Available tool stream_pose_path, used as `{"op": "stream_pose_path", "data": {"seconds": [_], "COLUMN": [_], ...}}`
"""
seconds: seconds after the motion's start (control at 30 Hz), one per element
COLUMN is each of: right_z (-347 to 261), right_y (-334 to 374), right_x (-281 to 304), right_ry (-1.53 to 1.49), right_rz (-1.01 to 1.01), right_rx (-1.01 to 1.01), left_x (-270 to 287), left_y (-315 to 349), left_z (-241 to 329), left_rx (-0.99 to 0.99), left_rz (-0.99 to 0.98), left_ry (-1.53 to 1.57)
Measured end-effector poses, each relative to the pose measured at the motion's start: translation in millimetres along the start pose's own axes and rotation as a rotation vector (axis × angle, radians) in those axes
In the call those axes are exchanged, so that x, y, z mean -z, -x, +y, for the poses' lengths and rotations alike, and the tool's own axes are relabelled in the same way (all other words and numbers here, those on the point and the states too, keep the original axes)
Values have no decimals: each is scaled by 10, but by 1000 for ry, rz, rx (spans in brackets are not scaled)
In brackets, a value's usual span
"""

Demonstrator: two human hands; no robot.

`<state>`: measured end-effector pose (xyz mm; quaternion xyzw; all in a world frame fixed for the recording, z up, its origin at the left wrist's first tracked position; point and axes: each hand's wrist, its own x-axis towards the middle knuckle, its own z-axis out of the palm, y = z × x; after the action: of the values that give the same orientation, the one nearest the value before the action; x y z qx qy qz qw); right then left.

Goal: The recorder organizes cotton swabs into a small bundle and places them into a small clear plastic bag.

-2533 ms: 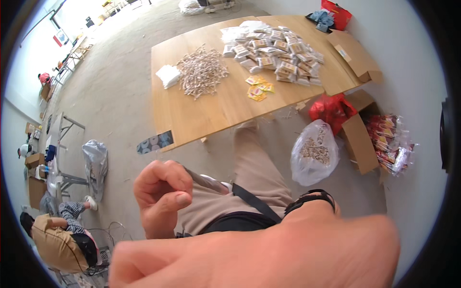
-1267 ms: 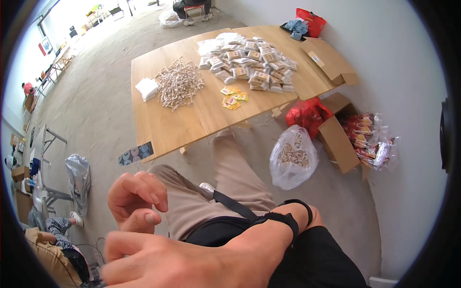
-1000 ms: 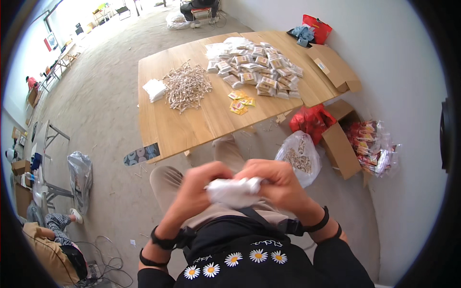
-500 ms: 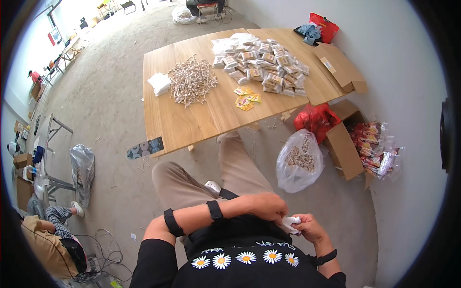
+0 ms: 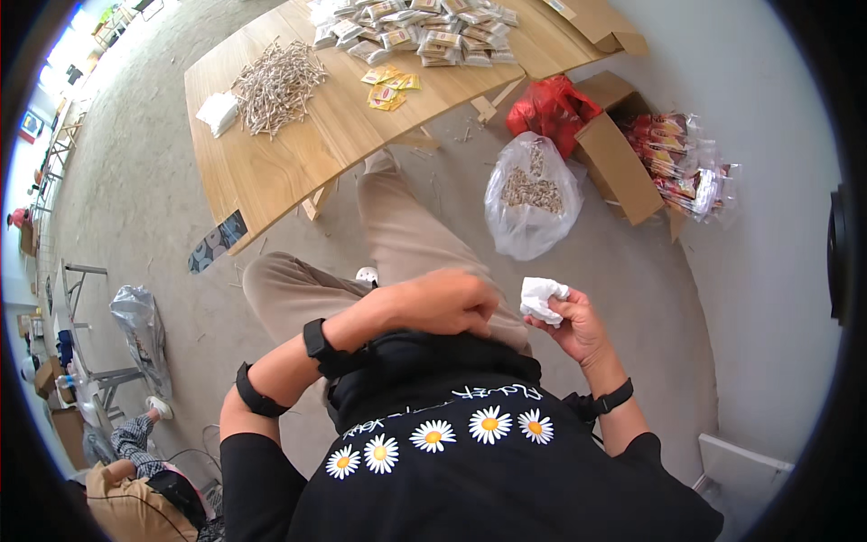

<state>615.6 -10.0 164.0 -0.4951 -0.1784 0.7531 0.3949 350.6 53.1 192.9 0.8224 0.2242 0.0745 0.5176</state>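
Observation:
My right hand (image 5: 578, 327) is closed around a crumpled white tissue (image 5: 542, 301), held out over the floor to the right of my lap. At the front of my waist, my left hand (image 5: 456, 303) is bent inward with its fingers curled. Its fingertips rest against my dark clothing, and whatever they may pinch is hidden. Beyond my knees, the wooden table (image 5: 262, 181) bears a heap of cotton swabs (image 5: 278, 86) and a pile of clear packets (image 5: 424, 32). Several yellow sachets (image 5: 390, 88) lie in front of the packets, and a stack of white sheets (image 5: 217, 113) sits left of the swabs.
Right of the table stand a clear bag of swabs (image 5: 535, 197), a red plastic bag (image 5: 553, 113) and an open cardboard box (image 5: 623, 172), with red packages (image 5: 677, 167) near the wall. A grey plastic bag (image 5: 140, 334) and a seated person (image 5: 135, 506) are at left.
My view has tilted down and shifted right. My hands, close together at the tissue before, are now apart: the right has moved away with the tissue, the left stays at my waist.

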Motion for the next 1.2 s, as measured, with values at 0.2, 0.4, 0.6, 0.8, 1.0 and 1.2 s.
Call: {"op": "stream_pose_path", "data": {"seconds": [0.2,0.4,0.6,0.8,1.0,1.2], "right_z": [74,247,346,409,490,157], "right_y": [23,76,-79,-465,-913,-582], "right_x": [230,346,45,-225,-119,-301], "right_ry": [99,385,594,1406,1702,1624], "right_rz": [-184,-273,-168,89,171,-242], "right_rx": [-105,-128,95,1083,1154,1090], "left_x": [-240,-271,-124,-305,-214,-43], "left_y": [-325,-505,-445,-554,-413,-322], "left_z": [28,-31,145,162,200,196], "left_rx": [-93,-242,-101,-399,-315,-136], "left_rz": [-73,-215,-111,204,155,-116], "left_ry": [-74,17,-305,-663,-658,-272]}}
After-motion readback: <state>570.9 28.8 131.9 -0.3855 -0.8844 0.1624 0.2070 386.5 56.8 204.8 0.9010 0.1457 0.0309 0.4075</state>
